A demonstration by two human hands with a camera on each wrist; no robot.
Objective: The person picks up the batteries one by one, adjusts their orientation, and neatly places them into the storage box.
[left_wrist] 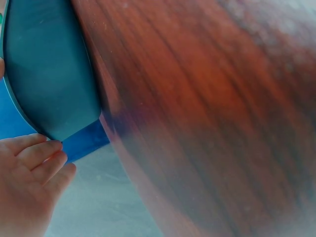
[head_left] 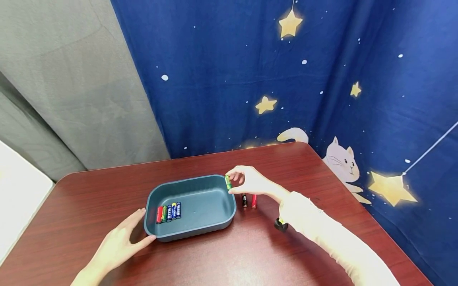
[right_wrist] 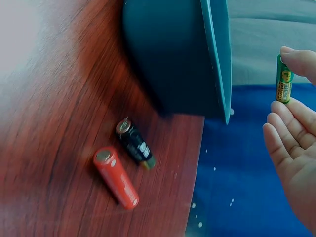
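Observation:
My right hand (head_left: 250,180) pinches a green battery (right_wrist: 284,79) by its two ends, between thumb and finger. In the head view it is over the right end of a dark teal tray (head_left: 204,228). Inside the tray, toward its left end, several batteries lie side by side: a red battery (head_left: 159,215), a green one and blue ones. My left hand (head_left: 119,240) rests at the tray's left end, its fingers and thumb spread along the rim. On the table right of the tray lie a black battery (right_wrist: 134,143) and a red battery (right_wrist: 116,177).
The reddish-brown wooden table (head_left: 118,190) ends at a back edge before a grey curtain and a blue star-patterned curtain (head_left: 229,79). Below my right forearm is a small black and yellow object (head_left: 281,225). A white surface stands at the far left.

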